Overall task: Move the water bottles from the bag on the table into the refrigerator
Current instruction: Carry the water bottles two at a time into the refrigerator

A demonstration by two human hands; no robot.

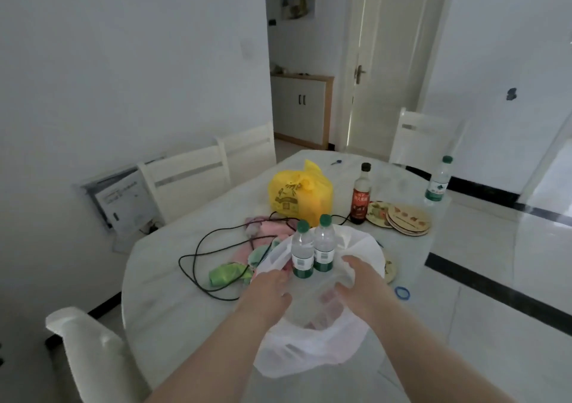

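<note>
Two clear water bottles with green caps and green labels stand upright side by side, the left one (301,252) and the right one (323,244), inside the mouth of a thin white plastic bag (312,344) on the table. My left hand (269,291) rests on the bag's left edge just in front of the left bottle. My right hand (360,275) pinches the bag's right side, fingers closed on the plastic. A third water bottle (438,181) stands alone at the table's far right edge. No refrigerator is in view.
The white oval table (173,303) also carries a yellow plastic bag (298,192), a dark sauce bottle (360,195), stacked round coasters (408,218), a black cable (204,248), pink and green cloths and a blue ring (401,293). White chairs surround it; a doorway lies beyond.
</note>
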